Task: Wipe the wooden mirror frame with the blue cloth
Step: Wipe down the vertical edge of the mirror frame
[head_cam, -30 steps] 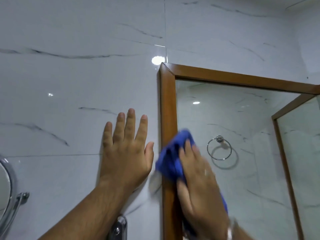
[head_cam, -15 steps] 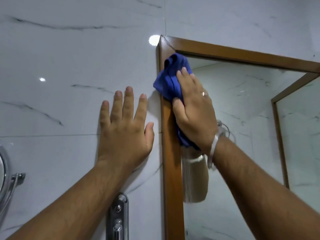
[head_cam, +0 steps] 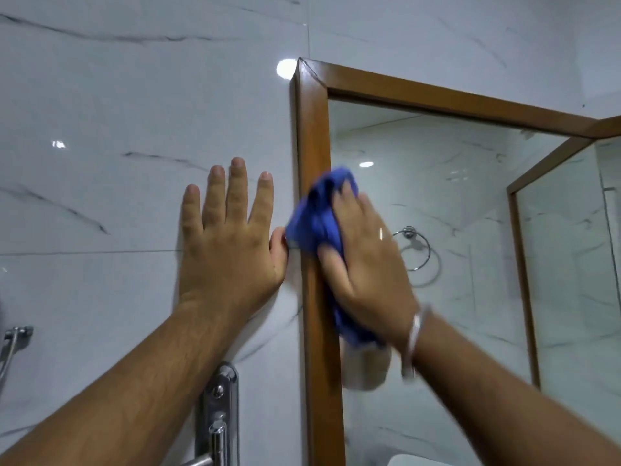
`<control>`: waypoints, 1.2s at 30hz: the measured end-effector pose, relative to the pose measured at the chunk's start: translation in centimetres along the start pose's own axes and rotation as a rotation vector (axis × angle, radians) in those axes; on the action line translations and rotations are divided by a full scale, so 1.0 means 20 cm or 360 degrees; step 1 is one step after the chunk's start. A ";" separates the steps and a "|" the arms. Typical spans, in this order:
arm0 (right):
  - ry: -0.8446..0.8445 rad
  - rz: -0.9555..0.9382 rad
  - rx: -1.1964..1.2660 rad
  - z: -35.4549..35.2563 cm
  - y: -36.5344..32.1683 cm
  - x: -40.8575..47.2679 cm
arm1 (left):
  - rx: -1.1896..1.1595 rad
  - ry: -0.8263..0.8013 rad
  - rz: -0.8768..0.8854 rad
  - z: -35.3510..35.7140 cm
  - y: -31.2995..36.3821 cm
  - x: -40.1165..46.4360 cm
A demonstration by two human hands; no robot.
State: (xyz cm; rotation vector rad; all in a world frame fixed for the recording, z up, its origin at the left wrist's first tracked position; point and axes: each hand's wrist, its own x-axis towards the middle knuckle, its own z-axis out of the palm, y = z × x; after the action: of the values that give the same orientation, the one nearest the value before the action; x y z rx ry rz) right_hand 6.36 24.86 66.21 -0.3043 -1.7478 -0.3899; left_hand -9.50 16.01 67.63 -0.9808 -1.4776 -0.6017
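Note:
The wooden mirror frame (head_cam: 312, 136) hangs on a white marble wall, its left upright and top rail in view. My right hand (head_cam: 364, 260) presses a bunched blue cloth (head_cam: 316, 220) against the left upright, about halfway between the top corner and the bottom of the view. The hand and cloth are motion-blurred. A metal bangle sits on that wrist. My left hand (head_cam: 228, 243) lies flat on the wall tile just left of the frame, fingers spread and pointing up, its thumb touching the cloth's edge.
A chrome fixture (head_cam: 218, 415) is mounted on the wall below my left forearm. Another chrome fitting (head_cam: 13, 338) shows at the left edge. The mirror glass (head_cam: 453, 183) reflects a towel ring and a second wooden frame.
My right hand has slid the blue cloth down the left upright from near the top corner. One second ago it was lower, so the stroke went up then down. My left hand stayed put.

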 end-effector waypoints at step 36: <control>0.0122 0.0194 -0.0130 0.02 0.03 0.04 | -0.0146 -0.0157 -0.0074 0.05 0.22 -0.54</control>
State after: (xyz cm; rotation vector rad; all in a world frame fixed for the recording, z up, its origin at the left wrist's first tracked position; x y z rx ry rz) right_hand 6.14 25.53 67.08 -0.4466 -1.6318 -0.3800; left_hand -6.86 16.57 56.21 -1.0627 -1.5749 -0.6678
